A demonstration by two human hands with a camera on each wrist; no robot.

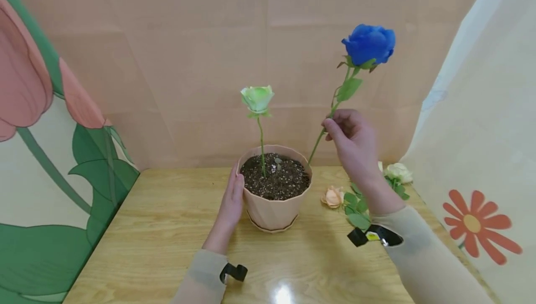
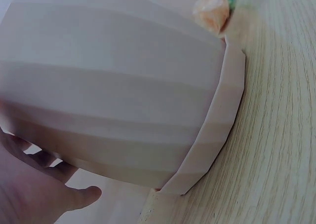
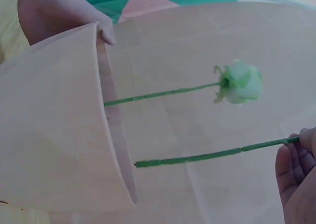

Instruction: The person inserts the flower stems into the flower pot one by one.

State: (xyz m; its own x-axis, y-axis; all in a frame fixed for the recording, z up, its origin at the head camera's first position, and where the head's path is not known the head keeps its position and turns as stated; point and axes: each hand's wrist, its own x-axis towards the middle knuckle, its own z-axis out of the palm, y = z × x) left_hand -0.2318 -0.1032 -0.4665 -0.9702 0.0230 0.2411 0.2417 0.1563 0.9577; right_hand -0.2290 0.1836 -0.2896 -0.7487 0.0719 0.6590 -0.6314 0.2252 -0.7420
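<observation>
A pink faceted flowerpot (image 1: pixel 274 208) filled with dark soil (image 1: pixel 289 180) stands on the table. Its left side is touched by my left hand (image 1: pixel 232 194), whose fingers lie along the wall near the rim; the thumb (image 2: pixel 86 197) extends apart from the wall in the left wrist view. One pale green rose (image 1: pixel 257 99) stands upright in the soil. Between thumb and fingers, my right hand (image 1: pixel 356 143) pinches the stem of a blue rose (image 1: pixel 370 45), tilted with its bloom up and right. The stem's cut end (image 3: pixel 140 164) is beside the pot's rim, outside the soil.
To the right of the pot lie a peach rose (image 1: pixel 333 197) and a cream rose (image 1: pixel 398 172) with green leaves. A pink cloth (image 1: pixel 201 71) hangs behind the wooden table (image 1: pixel 167 229). Flower-printed cloths hang at both sides.
</observation>
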